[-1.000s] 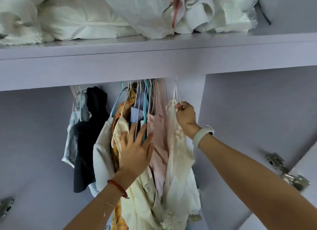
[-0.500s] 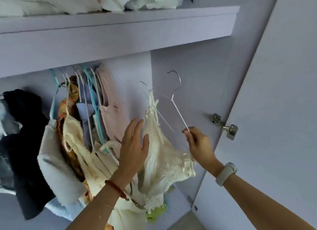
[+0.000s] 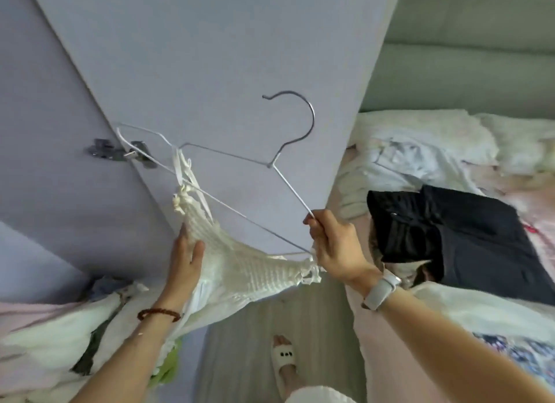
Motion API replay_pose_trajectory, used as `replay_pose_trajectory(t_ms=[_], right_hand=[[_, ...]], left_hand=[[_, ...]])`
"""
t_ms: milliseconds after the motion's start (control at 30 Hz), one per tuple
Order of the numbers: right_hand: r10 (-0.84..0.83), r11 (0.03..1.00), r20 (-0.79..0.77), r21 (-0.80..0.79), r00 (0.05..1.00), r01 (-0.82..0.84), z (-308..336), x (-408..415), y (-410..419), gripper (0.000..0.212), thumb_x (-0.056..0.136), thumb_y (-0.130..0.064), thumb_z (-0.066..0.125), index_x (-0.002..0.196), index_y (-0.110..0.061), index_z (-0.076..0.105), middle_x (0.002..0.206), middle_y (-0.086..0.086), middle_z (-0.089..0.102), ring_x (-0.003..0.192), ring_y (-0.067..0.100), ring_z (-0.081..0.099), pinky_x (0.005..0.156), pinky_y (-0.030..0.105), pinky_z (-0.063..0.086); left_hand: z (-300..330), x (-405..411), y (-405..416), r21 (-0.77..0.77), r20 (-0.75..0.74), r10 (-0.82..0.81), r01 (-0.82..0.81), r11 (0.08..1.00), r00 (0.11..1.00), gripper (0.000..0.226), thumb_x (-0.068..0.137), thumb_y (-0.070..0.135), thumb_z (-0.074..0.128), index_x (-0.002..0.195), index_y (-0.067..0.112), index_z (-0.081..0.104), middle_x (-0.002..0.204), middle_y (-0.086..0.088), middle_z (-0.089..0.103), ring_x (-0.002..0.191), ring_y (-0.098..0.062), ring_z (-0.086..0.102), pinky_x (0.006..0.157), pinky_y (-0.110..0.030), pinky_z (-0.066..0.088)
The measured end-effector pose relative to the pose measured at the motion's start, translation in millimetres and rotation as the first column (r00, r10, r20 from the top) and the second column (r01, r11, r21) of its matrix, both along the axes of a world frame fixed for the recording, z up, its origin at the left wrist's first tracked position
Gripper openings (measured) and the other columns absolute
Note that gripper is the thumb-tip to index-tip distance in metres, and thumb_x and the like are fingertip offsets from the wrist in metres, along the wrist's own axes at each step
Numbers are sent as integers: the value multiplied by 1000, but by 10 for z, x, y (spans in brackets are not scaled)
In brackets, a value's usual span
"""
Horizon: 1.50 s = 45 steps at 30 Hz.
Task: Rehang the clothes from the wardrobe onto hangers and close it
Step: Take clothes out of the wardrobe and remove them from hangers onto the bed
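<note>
Your right hand (image 3: 333, 243) is clenched round the right end of the wire hanger (image 3: 270, 165), pinching the corner where the sloping arm and the lower bar meet. The hanger is tilted in front of the open wardrobe door (image 3: 210, 57), its metal hook pointing up and to the left, free of any rail. The cream knitted top (image 3: 240, 261) is half on it: one thin strap is looped over the hanger's far left shoulder, while the other strap end sits bunched right beside your right fingers. The body of the top sags between the two.

Your left hand (image 3: 186, 258) lies with straight, relaxed fingers against the left side of the knit, thumb spread, supporting it from behind and not gripping.

By the look of it, you are in the middle of taking this garment away from the wardrobe on its hanger, or resettling it. Which of the two, the view does not say. The bed (image 3: 450, 297) to the right carries a dark folded garment (image 3: 468, 231) and pale crumpled clothes, so plenty of rehanging remains, and the door is not yet closed.

Next, you probably need to seat the right strap squarely on the hanger's shoulder. That calls for your left hand to take the weight of the knit while the right frees a finger to guide the strap. The thin straps may slip off a tilted wire, so level the hanger first.
</note>
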State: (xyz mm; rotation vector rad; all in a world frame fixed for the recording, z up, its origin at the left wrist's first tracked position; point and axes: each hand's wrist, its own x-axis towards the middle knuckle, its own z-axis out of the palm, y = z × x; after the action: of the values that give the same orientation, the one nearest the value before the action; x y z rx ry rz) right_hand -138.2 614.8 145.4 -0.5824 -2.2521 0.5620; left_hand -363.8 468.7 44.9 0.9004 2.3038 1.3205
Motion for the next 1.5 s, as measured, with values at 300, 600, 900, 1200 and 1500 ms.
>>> replay_pose_trajectory(t_ms=[300,600,900,1200,1500], right_hand=[[-487,873,118,35,866,486,-400,1714,375,40,94,-27,32,83,3,56,49,8,54,36,28,47,37,28,35],[-805,437,291,-299,517,848,-970,2944,595,23,97,-8,38,95,2,58,49,-8,42,39,11,35,43,23,23],[-411,622,231,-636,882,457,-680,2410,568,75,76,-71,46,132,-21,42,113,-4,63,83,7,58,82,32,49],[-474,605,193,-638,859,477,-664,2209,1235,31,89,-29,56,70,-8,46,61,5,49,57,22,46,57,33,36],[-585,473,-165,-864,794,170,92,1900,2082,22,87,-16,59,65,-10,55,70,11,59,65,23,59,59,35,51]], left_hand=[[-229,1562,944,-204,222,-442,485,851,869,31,99,25,36,74,30,54,79,13,61,79,-13,56,61,-12,36],[136,2398,1709,-153,238,-612,652,743,754,35,99,29,36,74,15,55,73,-3,58,68,-13,53,60,-15,40],[814,2909,2488,203,333,-451,404,892,828,27,98,34,38,80,17,47,81,-6,50,73,-16,48,69,-35,41],[1044,3058,2948,294,271,-472,395,870,839,31,94,29,50,66,19,46,61,6,37,58,-5,32,54,-20,28],[478,2899,2843,115,351,-606,609,785,714,59,78,56,53,129,34,32,113,30,47,106,6,52,77,-9,42]])
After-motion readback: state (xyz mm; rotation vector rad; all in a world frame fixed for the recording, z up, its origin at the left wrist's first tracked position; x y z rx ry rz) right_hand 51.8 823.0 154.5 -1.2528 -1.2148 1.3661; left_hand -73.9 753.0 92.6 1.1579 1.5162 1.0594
